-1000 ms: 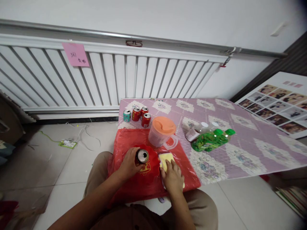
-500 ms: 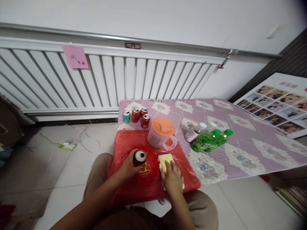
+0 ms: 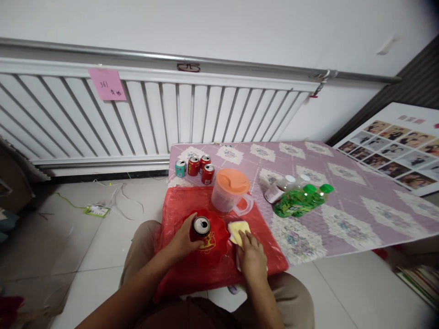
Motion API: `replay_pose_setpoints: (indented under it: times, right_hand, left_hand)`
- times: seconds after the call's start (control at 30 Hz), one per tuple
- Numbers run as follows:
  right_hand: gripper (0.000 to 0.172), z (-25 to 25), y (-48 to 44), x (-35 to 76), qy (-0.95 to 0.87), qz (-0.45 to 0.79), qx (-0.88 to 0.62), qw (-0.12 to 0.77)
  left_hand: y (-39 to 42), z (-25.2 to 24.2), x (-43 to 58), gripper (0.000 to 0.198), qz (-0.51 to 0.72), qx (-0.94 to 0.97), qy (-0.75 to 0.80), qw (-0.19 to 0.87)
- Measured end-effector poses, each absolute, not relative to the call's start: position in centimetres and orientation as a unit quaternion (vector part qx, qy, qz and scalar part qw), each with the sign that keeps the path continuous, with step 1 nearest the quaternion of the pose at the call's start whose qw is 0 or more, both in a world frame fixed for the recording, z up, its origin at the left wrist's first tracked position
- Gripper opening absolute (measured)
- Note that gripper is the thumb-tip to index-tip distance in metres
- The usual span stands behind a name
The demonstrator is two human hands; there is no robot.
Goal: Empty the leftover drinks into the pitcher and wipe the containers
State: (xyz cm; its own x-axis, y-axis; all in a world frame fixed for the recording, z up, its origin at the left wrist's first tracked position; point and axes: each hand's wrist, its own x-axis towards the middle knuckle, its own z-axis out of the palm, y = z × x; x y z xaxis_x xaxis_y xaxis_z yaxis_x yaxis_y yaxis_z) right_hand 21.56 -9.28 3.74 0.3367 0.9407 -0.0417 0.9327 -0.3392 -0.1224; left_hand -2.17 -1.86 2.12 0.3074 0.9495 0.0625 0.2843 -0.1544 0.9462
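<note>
My left hand [image 3: 185, 237] is wrapped round a dark drink can [image 3: 201, 226], whose opened top faces up. The can is over a red scalloped dish [image 3: 217, 246] with a yellow print. To its right, my right hand [image 3: 253, 256] grips a folded yellow cloth [image 3: 239, 228], its fingers bent over the near part. Cloth and dish both lie on a red plastic-covered surface [image 3: 270, 251]. Behind the dish stands a clear plastic jug [image 3: 222, 201] with an orange lid and a handle on the right.
Several opened cans [image 3: 207, 174], red and teal, stand beyond the jug at the back left. Green-capped bottles [image 3: 298, 201] lie to the right on the floral tablecloth [image 3: 329, 219], beside white-capped ones. A radiator [image 3: 219, 109] runs along the wall. A power strip [image 3: 98, 211] lies on the floor.
My right hand has closed more on the cloth, bunching it and drawing it slightly right, away from the dish. The can in my left hand has hardly moved.
</note>
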Motion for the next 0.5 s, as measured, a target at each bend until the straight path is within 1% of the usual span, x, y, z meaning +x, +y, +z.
replay_pose_setpoints:
  times: [0.13, 0.27, 0.37, 0.5]
  right_hand:
    - [0.046, 5.9, -10.0, 21.0, -0.593, 0.007, -0.8, 0.093]
    - [0.05, 8.2, -9.9, 19.1, -0.636, -0.005, -0.759, 0.14]
    - [0.055, 9.0, -9.0, 17.3, -0.655, 0.018, -0.741, 0.143]
    - [0.058, 8.9, -8.5, 15.6, -0.661, 0.067, -0.739, 0.111]
  left_hand:
    - [-1.8, 1.8, -2.5, 0.09, 0.372, 0.671, 0.457, 0.449]
    - [-1.6, 2.0, -2.5, 0.081, 0.373, 0.682, 0.44, 0.45]
    - [-1.6, 2.3, -2.4, 0.076, 0.374, 0.683, 0.434, 0.453]
    - [-1.9, 2.8, -2.2, 0.071, 0.384, 0.678, 0.434, 0.453]
